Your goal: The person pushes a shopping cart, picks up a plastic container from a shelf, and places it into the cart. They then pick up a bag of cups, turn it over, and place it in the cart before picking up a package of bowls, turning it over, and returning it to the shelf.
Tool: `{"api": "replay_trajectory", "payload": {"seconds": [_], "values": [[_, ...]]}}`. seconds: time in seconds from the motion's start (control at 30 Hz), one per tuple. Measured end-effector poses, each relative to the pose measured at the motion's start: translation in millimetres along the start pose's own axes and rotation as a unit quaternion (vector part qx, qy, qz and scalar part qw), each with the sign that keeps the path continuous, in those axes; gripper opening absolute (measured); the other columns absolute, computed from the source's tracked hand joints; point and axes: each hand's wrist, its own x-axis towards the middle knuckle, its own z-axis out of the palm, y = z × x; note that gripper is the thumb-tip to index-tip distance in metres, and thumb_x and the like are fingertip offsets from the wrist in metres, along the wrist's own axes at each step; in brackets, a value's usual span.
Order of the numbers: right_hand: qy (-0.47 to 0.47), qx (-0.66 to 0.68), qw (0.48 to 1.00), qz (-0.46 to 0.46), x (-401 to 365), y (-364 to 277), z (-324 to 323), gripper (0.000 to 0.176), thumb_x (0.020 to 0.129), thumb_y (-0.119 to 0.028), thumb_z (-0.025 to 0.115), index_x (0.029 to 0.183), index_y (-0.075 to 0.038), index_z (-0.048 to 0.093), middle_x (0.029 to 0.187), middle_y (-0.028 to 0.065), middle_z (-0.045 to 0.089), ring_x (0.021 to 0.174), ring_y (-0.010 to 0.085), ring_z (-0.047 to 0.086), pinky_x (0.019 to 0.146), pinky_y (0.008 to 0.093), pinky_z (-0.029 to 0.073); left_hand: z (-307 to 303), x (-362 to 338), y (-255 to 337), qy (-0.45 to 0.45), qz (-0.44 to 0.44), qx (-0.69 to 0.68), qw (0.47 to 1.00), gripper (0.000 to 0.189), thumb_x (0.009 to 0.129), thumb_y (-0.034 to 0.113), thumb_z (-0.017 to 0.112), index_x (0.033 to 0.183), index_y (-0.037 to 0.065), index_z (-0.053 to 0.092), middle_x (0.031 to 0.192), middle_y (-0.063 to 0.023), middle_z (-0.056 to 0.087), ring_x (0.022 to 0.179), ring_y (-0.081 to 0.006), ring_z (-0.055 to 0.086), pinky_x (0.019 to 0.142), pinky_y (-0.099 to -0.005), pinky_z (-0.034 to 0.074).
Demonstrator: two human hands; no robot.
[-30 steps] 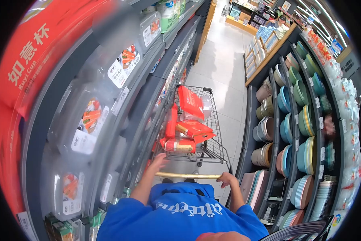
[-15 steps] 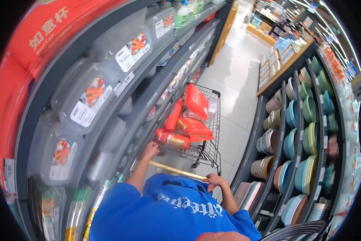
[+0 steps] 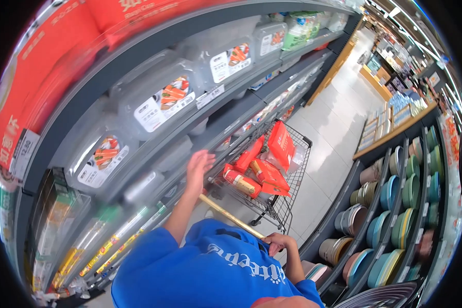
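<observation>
Altogether one cart (image 3: 278,209), four red packs (image 3: 281,145).

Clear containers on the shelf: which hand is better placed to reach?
Probably the left hand: it is open, off the cart handle and nearer the containers; the right hand is at the handle.

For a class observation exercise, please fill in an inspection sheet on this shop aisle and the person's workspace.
Surface: pale tiled floor under the wire cart.
Job's things: several red packages lie in the wire cart, which has a yellowish handle.
Clutter: a translucent item beside the red packages.
Left hand: open, off the handle, in front of the shelving; contact unclear.
Right hand: at the handle's right end; grip unclear.
Cables: nothing seen.
Surroundings: clear containers shelved on the left, stacked bowls on the right.
</observation>
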Motion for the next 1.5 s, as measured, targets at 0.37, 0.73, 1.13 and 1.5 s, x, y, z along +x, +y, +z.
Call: {"api": "replay_trajectory", "payload": {"seconds": [0.37, 0.73, 1.13, 1.5], "values": [[0.372, -0.204, 0.886, -0.187, 42, -24, 18, 0.046, 0.085, -0.027, 0.073, 0.12, 0.001, 0.061, 0.078, 0.0204, 0.072, 0.067, 0.0279, 0.072, 0.069, 0.0387, 0.058, 42, -54, 235, 0.106, 0.503, 0.407, 0.755, 0.041, 0.081, 0.001, 0.07, 0.12, -0.001, 0.061, 0.121, -0.0163, 0.065, 0.116, -0.0294, 0.061, 0.101, -0.0385, 0.045], [0.424, -0.144, 0.835, -0.321, 37, -48, 71, 0.032, 0.089, -0.019, 0.067, 0.116, -0.001, 0.065, 0.09, 0.0199, 0.072, 0.084, 0.0325, 0.07, 0.077, 0.0398, 0.054, 97, -12, 235, -0.126, 0.296, 0.059, 0.945, 0.085, 0.088, 0.014, 0.072, 0.154, 0.003, 0.02, 0.149, -0.0249, 0.038, 0.136, -0.036, 0.044, 0.111, -0.0439, 0.039], [0.541, 0.042, 0.754, -0.37, -4, -49, 4, 0.051, 0.086, -0.01, 0.073, 0.132, -0.001, 0.053, 0.123, 0.0131, 0.059, 0.095, 0.0196, 0.065, 0.08, 0.0323, 0.055, 133, 75, 284, -0.054, 0.42, 0.151, 0.893, 0.092, 0.083, 0.017, 0.076, 0.153, -0.002, 0.02, 0.162, -0.0182, 0.018, 0.152, -0.0332, 0.012, 0.121, -0.0506, 0.01], [0.534, -0.115, 0.514, -0.661, -274, -426, -83, 0.073, 0.093, -0.015, 0.066, 0.154, -0.004, 0.028, 0.152, 0.0167, 0.035, 0.134, 0.0291, 0.047, 0.102, 0.0386, 0.047, 144, 76, 291, -0.046, 0.37, 0.146, 0.916, 0.066, 0.088, 0.023, 0.073, 0.13, -0.017, 0.043, 0.137, -0.0248, 0.049, 0.125, -0.0279, 0.047, 0.109, -0.0358, 0.033]]}}
